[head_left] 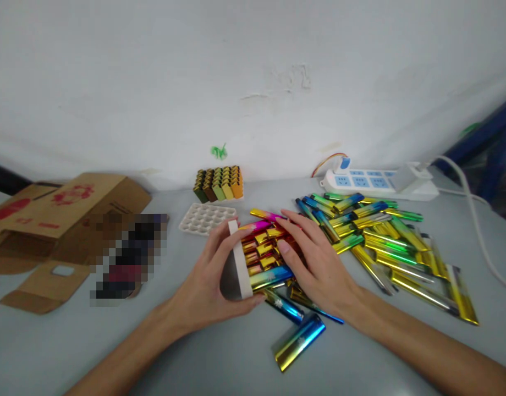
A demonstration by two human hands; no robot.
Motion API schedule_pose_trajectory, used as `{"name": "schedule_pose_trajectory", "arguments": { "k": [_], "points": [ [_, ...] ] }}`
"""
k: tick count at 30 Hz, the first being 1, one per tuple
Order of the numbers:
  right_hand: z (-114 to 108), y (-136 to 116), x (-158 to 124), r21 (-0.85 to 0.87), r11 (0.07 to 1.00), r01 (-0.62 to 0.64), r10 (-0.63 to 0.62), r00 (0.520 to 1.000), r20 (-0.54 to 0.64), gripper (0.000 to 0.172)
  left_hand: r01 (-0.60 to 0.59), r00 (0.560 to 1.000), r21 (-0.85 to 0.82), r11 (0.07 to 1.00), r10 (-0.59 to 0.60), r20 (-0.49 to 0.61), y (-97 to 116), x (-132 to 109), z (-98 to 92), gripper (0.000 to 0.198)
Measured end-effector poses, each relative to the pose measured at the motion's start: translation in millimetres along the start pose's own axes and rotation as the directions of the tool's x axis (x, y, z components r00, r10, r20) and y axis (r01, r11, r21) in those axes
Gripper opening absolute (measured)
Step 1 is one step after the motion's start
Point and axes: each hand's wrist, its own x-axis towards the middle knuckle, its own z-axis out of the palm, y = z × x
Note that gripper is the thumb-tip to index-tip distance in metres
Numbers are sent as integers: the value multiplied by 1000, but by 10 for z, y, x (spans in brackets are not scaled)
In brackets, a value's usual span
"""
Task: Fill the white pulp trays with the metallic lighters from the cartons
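Observation:
My left hand (205, 283) grips a white-edged tray (240, 261) tipped onto its side, thumb below and fingers above. Shiny metallic lighter-like cases (271, 278) in gold, red, pink and blue extend from the tray toward the right. Over their right part lies my right hand (319, 258), fingers stretched out and touching them, thumb apart; its palm hides some. Below it lie several loose cases, among them a gold-blue case (300, 342) nearest to me. A pile of gold, green and blue cases (368, 231) spreads to the right of my right hand.
Behind the hands lies a white tray with round pockets (207, 218); beyond it stands a block of upright lighter-like pieces (219, 184). An opened cardboard box (67, 220) is at left, beside a blurred patch. A power strip (377, 183) with cables lies along the wall.

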Motion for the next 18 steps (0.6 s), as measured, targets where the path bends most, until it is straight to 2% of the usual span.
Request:
{"name": "schedule_pose_trajectory", "arguments": {
  "k": [5,10,13,18],
  "points": [
    [-31,-9,23,-55,996,66,-67,998,-6,44,-22,1000,24,999,22,-13,-18,-2,-15,98],
    [-49,1,39,-77,994,78,-79,997,-12,41,-25,1000,26,999,25,0,-27,-2,-24,98],
    [-54,-5,25,-111,989,98,-101,995,-23,43,-23,1000,19,1000,23,19,-25,3,-24,99],
    [-48,-103,-15,-173,964,201,-208,978,-18,53,-47,999,-14,999,47,6,-7,16,7,102]
  ]
}}
